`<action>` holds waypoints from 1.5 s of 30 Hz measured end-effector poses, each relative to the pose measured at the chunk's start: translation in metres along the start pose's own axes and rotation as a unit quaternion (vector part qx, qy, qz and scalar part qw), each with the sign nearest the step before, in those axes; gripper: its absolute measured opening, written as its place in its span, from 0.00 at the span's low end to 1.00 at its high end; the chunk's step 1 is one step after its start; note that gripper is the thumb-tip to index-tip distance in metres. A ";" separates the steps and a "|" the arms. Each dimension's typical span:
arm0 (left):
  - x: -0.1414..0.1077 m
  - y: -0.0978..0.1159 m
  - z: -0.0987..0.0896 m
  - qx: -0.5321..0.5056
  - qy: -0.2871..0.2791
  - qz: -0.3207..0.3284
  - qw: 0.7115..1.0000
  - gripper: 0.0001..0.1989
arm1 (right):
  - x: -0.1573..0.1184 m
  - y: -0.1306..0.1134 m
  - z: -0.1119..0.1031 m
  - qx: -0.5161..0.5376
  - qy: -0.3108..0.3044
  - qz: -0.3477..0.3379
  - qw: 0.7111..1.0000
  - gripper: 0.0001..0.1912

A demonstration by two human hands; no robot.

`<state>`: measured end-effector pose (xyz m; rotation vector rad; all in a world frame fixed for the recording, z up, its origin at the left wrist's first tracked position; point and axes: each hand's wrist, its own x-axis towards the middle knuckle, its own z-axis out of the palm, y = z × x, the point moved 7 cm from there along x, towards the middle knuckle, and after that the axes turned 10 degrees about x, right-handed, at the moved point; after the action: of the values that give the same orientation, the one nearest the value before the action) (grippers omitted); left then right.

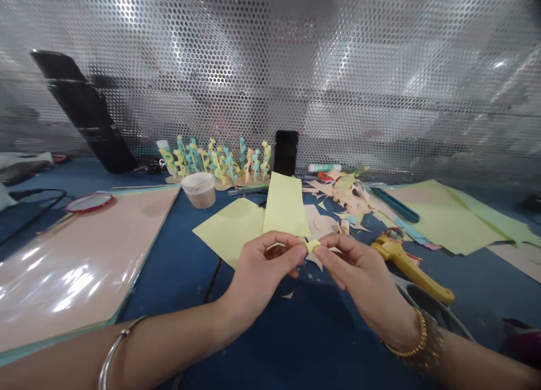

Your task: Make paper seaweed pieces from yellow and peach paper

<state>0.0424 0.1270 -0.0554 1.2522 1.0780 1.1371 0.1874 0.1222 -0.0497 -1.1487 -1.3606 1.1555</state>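
Between my two hands is a small piece of yellow paper (312, 246), pinched from both sides. My left hand (270, 266) has its thumb and index finger closed on the left end. On the right end, the thumb and index finger of my right hand (359, 274) are closed too. Just behind the hands a yellow paper strip (287, 204) stands up at a slant. A larger yellow sheet (232, 226) lies flat to its left. Paper scraps (344, 195) are heaped behind my right hand, and one tiny scrap (288, 295) lies in front.
Twisted paper spirals (220, 162) stand in a row at the back, near a white cup (199, 190) and a phone (286, 151). Right are a yellow-handled tool (414, 266), a blue cutter (396, 204) and yellow sheets (456, 215). A plastic-wrapped paper pack (84, 260) lies left.
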 end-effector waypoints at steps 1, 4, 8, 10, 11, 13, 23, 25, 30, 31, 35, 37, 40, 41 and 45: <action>0.000 0.000 0.000 0.012 -0.002 0.000 1.000 0.06 | 0.000 -0.001 0.000 -0.003 0.003 0.000 1.000 0.12; -0.002 -0.001 0.000 0.031 -0.005 0.001 1.000 0.06 | -0.001 -0.002 -0.001 -0.013 0.011 0.005 1.000 0.12; -0.003 -0.002 0.001 0.050 -0.012 0.003 0.999 0.08 | -0.002 -0.002 -0.002 -0.038 0.014 0.015 0.999 0.13; -0.002 -0.002 0.001 0.058 -0.012 -0.002 0.998 0.08 | -0.003 -0.001 -0.002 -0.047 0.010 0.014 0.999 0.13; -0.002 -0.002 0.000 0.060 -0.011 -0.003 0.998 0.08 | -0.002 -0.001 -0.002 -0.049 0.010 0.011 0.999 0.13; 0.000 -0.002 -0.001 0.052 -0.005 0.000 0.999 0.08 | -0.001 -0.002 -0.003 -0.042 0.015 -0.005 0.999 0.12; 0.001 -0.009 -0.001 -0.017 -0.017 -0.029 0.999 0.08 | 0.003 0.010 0.001 0.078 -0.030 0.077 0.994 0.11; 0.000 -0.008 0.001 -0.006 -0.028 -0.028 0.999 0.08 | 0.001 0.009 0.003 0.071 -0.052 0.065 0.994 0.10; -0.002 -0.004 0.004 0.048 -0.041 -0.015 0.998 0.07 | 0.000 0.007 -0.003 0.036 -0.026 0.029 0.999 0.14; -0.003 -0.003 0.004 0.055 -0.039 -0.013 0.998 0.07 | 0.000 0.007 -0.004 0.035 -0.023 0.029 0.999 0.16; -0.003 -0.001 0.003 0.079 -0.036 0.002 0.996 0.07 | -0.001 0.005 -0.005 0.038 -0.026 0.027 0.999 0.15; -0.004 0.001 0.004 0.081 -0.039 0.017 0.996 0.07 | -0.001 0.004 -0.005 0.034 -0.024 0.029 0.999 0.13; -0.004 0.001 0.004 0.079 -0.044 0.041 0.995 0.09 | 0.000 0.004 -0.005 0.024 -0.016 0.039 0.999 0.15; -0.005 0.001 0.004 0.082 -0.045 0.048 0.994 0.09 | 0.000 0.004 -0.004 0.020 -0.012 0.044 0.999 0.18; -0.005 0.000 0.005 0.098 -0.050 0.068 0.992 0.10 | -0.001 0.004 -0.003 0.014 -0.002 0.059 0.998 0.24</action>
<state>0.0465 0.1217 -0.0556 1.5393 1.0617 1.0771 0.1903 0.1222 -0.0533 -1.2206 -1.2887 1.2577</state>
